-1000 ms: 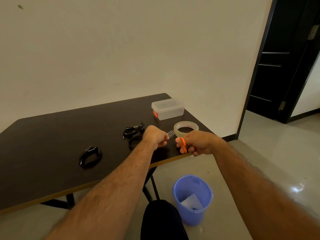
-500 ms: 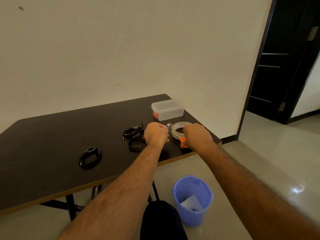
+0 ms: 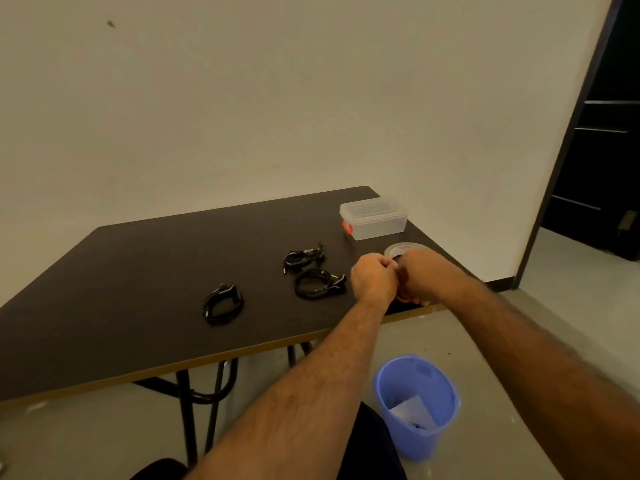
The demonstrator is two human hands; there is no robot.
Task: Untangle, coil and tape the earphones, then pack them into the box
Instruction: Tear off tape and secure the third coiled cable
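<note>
Three black earphone coils lie on the dark table [image 3: 145, 271]: one at the left [image 3: 223, 304], one in the middle [image 3: 318, 283] and one behind it [image 3: 304, 258]. A clear plastic box [image 3: 374, 218] with its lid on and an orange latch stands at the far right corner. My left hand [image 3: 374, 278] is curled and pinches a pale bit of tape against my right hand. My right hand [image 3: 420, 275] grips orange scissors [image 3: 403, 298], whose handle shows below it. Both hands meet just in front of the tape roll [image 3: 403, 248], which they partly hide.
A blue bin [image 3: 417, 403] with paper scraps in it stands on the floor below the table's near edge. The folding table legs [image 3: 188, 410] are under the front edge. A dark doorway [image 3: 602, 150] opens at the right. A pale wall stands behind the table.
Both hands have moved forward from the table's near edge to the tape roll and now touch each other. The scissors are mostly hidden under my right hand. The camera has shifted left.
</note>
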